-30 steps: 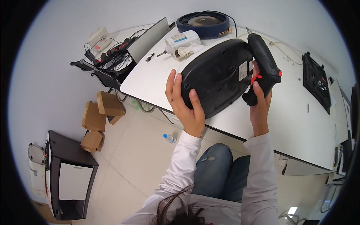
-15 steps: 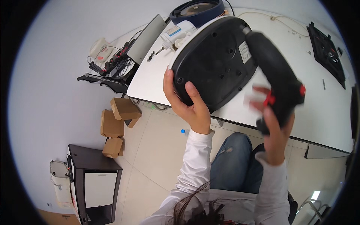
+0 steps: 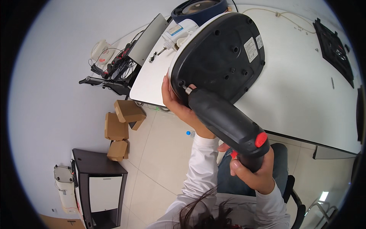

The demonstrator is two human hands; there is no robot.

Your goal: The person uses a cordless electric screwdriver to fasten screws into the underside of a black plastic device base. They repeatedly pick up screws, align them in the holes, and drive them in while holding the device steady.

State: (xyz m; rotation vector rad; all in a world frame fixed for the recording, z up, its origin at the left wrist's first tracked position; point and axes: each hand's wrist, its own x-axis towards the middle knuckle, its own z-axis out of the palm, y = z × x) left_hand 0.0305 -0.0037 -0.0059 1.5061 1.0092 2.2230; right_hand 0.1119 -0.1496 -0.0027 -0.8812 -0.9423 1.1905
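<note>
A black, rounded appliance base (image 3: 213, 57) with a white rim is tilted up over the table, its underside with screw holes and labels facing me. My left hand (image 3: 179, 103) grips its lower left edge, with the fingers partly behind it and behind the tool. In my right hand (image 3: 257, 170) is a black cordless screwdriver (image 3: 227, 120) with red buttons, held by the handle. Its metal tip reaches the screw hole at the base's lower left corner; whether the bit sits inside I cannot tell.
The white table (image 3: 289, 84) carries an open black tool case (image 3: 333, 51) at right, with small screws beside it. At the back are a white bottle-like device (image 3: 181, 32) and a round dark blue appliance (image 3: 200, 9). Cardboard boxes (image 3: 118, 126) stand on the floor at left.
My right hand has brought the screwdriver down and left, from the base's upper right side to its lower left corner hole. The base stays in my left hand, nearly in place.
</note>
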